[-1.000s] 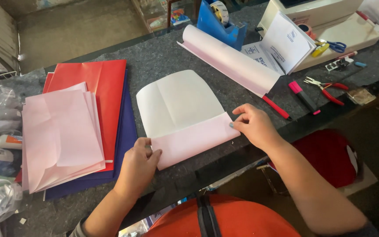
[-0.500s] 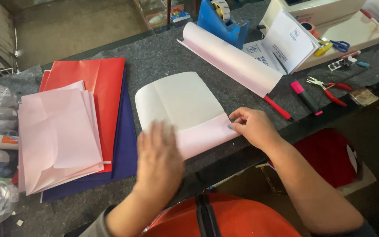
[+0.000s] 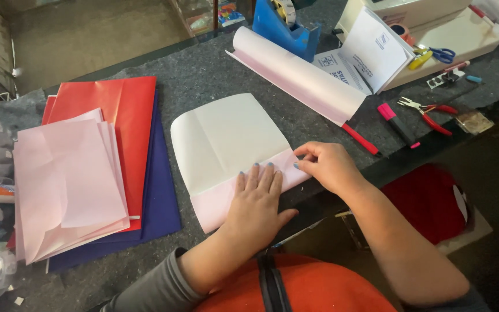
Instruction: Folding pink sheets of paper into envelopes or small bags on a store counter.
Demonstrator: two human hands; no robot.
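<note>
A white sheet (image 3: 226,138) is laid on the grey counter (image 3: 203,75), its near edge turned up into a pink flap (image 3: 218,202) that runs along the counter's front edge. The left hand (image 3: 255,202) is now spread flat on this flap, fingers (image 3: 258,176) open and straight, palm pressed down near the flap's middle; 1 second ago it was set at the flap's left end, and half a second ago it was lifted and blurred above the sheet. The right hand (image 3: 327,167) is kept at the flap's right end, where the corner is pinched between thumb and bent fingers, much as in both earlier pictures. From this shift it is judged that the fold is already made and is being flattened, with the press carried from the left end toward the middle while the right end is held fast. The sheet itself has not been shifted on the counter. To the left, a pile of pink sheets (image 3: 64,179) is stacked on red paper (image 3: 122,115) and blue paper (image 3: 160,196). Beyond the sheet, a pink roll (image 3: 295,75) is laid slantwise, with a red pen (image 3: 360,138) just beside its near end. Farther right, a pink marker (image 3: 397,122) and red pliers (image 3: 431,112) are seen, well apart from both hands, and a blue tape dispenser (image 3: 284,26) is set at the back.
</note>
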